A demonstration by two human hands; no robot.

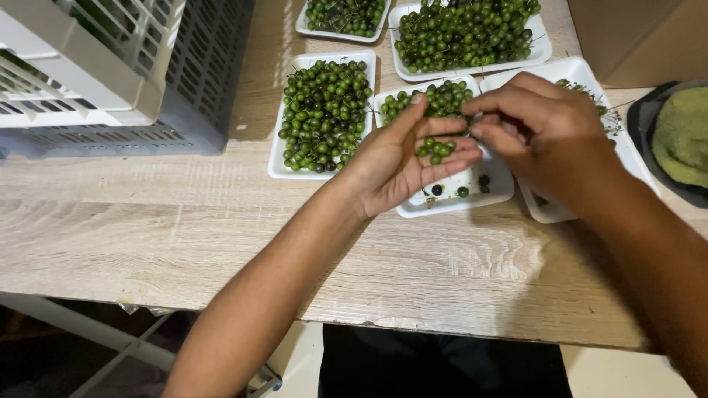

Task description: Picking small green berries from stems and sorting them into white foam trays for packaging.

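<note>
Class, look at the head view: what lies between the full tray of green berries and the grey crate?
Only bare wooden table separates the full tray from the grey crate, as the head view shows.

Left hand (402, 166) cups green berries (435, 149) over white tray (450, 200); right hand (542, 133) pinching.

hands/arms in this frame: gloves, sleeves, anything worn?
Both bare. The left hand and right hand have no gloves, and no rings, watch or bands show. Both forearms are uncovered up to the frame edge, with no sleeve in view. Nails look short and unpainted. No marks or tattoos are visible from the head camera.
</note>
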